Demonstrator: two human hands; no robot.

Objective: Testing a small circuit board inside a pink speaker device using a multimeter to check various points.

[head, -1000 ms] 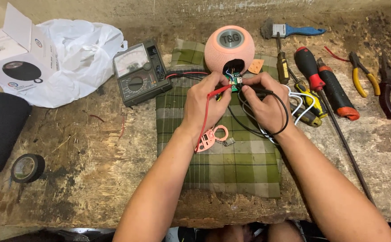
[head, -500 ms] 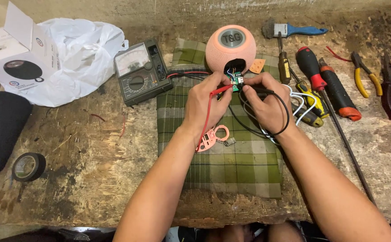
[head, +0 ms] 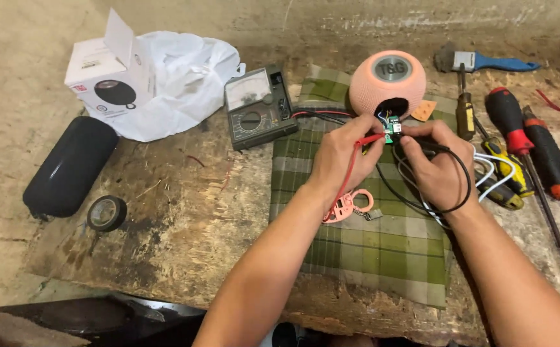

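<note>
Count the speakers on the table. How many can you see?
2: a round pink speaker at the top of the green cloth, just above both hands, and a long black speaker at the far left. More may be out of view.

A worn wooden tabletop (head: 183,212), stained dark in patches, fills most of the view. Behind it runs a rough, pale concrete surface (head: 293,26). The light is even and soft.

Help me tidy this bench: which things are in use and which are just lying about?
In use: left hand with red probe, right hand with black probe, circuit board, pink speaker, multimeter.

Lying about: black speaker, tape roll, white box, screwdrivers, hammer.
</note>
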